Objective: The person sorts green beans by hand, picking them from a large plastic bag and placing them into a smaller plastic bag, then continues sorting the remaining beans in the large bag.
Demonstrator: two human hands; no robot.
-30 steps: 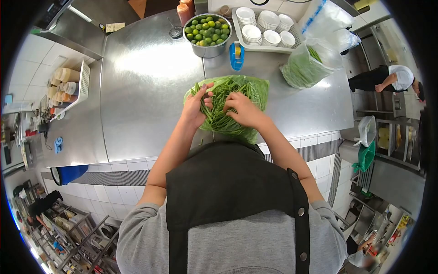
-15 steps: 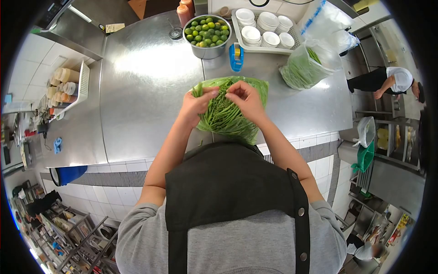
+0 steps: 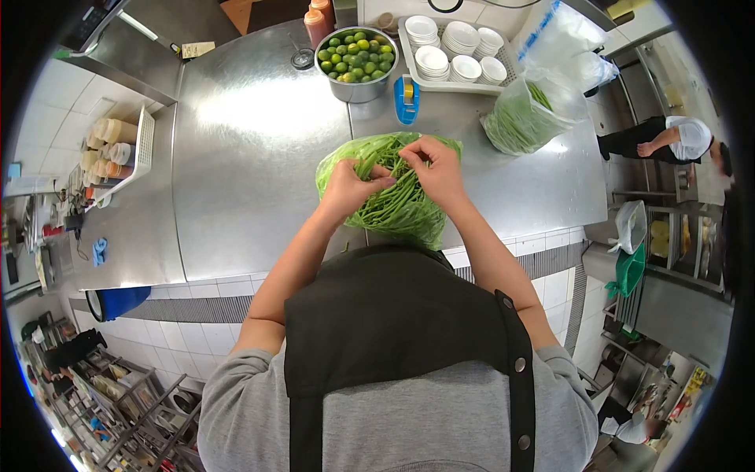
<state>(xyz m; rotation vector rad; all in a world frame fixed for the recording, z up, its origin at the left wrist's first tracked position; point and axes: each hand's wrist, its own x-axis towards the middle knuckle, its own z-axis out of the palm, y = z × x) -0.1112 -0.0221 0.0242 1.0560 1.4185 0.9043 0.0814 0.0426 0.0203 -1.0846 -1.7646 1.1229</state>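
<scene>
A green plastic bag point(image 3: 330, 161) lies spread on the steel counter, full of long thin green beans point(image 3: 397, 206). Over its left side, my left hand point(image 3: 348, 190) is closed around a few green beans, whose ends stick up past the fingers. My right hand point(image 3: 440, 171) is over the right side of the pile, thumb and forefinger pinched at the tip of a green bean. Both hands are close together above the bag, and the beans inside the left fist are partly hidden.
Beyond the bag stand a blue tape dispenser point(image 3: 406, 101), a metal pot of limes point(image 3: 359, 88) and a tray of white bowls point(image 3: 503, 85). A clear bag of green beans point(image 3: 515, 126) stands at right. A co-worker point(image 3: 668, 141) is further right.
My left hand has moved right and slightly down, bringing its beans over the pile. My right hand has shifted slightly right and up. The co-worker's arm has moved.
</scene>
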